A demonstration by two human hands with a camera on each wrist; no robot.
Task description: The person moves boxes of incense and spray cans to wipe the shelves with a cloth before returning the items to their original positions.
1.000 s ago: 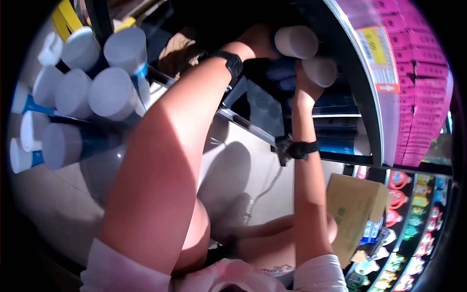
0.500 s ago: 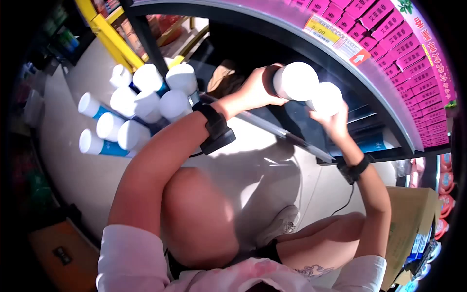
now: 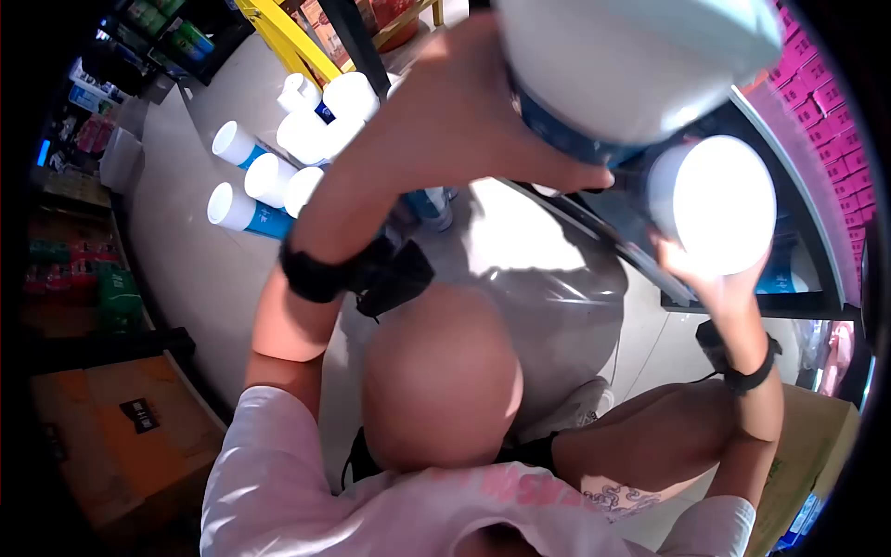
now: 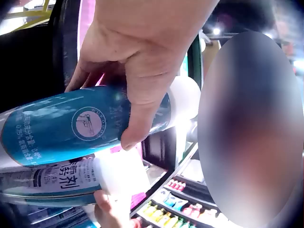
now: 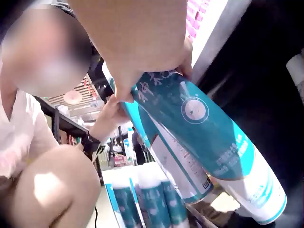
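Note:
My left hand (image 3: 455, 130) grips a teal aerosol can with a white cap (image 3: 640, 56), raised close to the head camera. In the left wrist view its fingers and thumb wrap round the teal can (image 4: 57, 128) near the cap end. Lower and to the right, my right hand (image 3: 719, 288) holds a second white-capped aerosol can (image 3: 729, 209). The right wrist view has this can (image 5: 204, 128) slanting down from the right hand (image 5: 142, 71), teal above and white at its base. Both cans lie side by side there, the left hand's one partly hidden behind.
Several white-capped aerosol cans (image 3: 255, 218) stand on the floor at the left. A shelf with pink boxes (image 3: 840, 130) rises at the right, its dark lower bay holding more cans. A yellow frame (image 3: 292, 37), a brown carton (image 3: 807, 473) and an orange-brown box (image 3: 121, 427) stand around.
Both hands have come out of the dark lower shelf with the two cans and risen toward the head camera. The left can is now much nearer. The head view has turned rightward and back.

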